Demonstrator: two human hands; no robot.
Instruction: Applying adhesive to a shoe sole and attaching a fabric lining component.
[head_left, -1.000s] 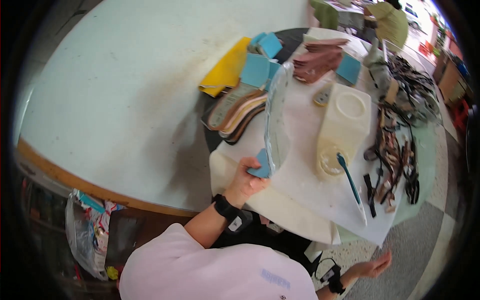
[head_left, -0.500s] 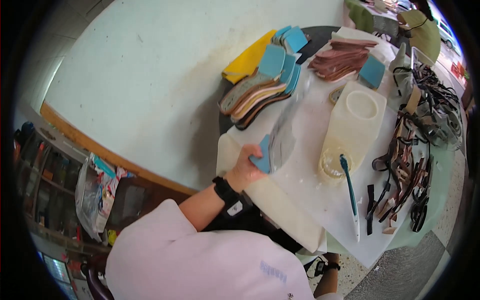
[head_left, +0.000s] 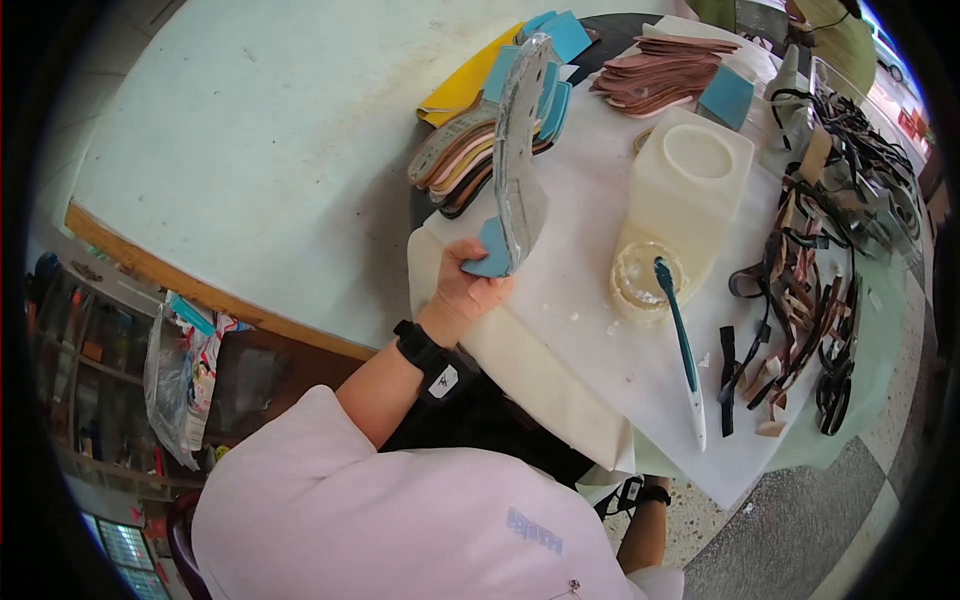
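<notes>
My left hand (head_left: 466, 290) is closed around the blue heel end of a grey shoe insole (head_left: 514, 150). The insole stands on edge above the white sheet, its far end pointing away from me. Just behind it lies a fanned stack of insoles (head_left: 448, 152) with blue heel pieces. At the lower edge, my right forearm (head_left: 643, 535) hangs beside the table; the table edge hides most of my right hand (head_left: 656, 482), and its fingers do not show.
A cut, whitish plastic jug (head_left: 690, 185) holds pale paste in its opening, where a teal-and-white brush (head_left: 684, 350) rests. Brownish-pink leather pieces (head_left: 655, 75) are stacked behind. Dark strips and scraps (head_left: 800, 330) lie to the right. A yellow sheet (head_left: 470, 80) sits under the insole stack.
The insole, blurred before, has swung upright and further left in my left hand. The table scene has shifted up and left in view. My right hand stays low by the table edge.
</notes>
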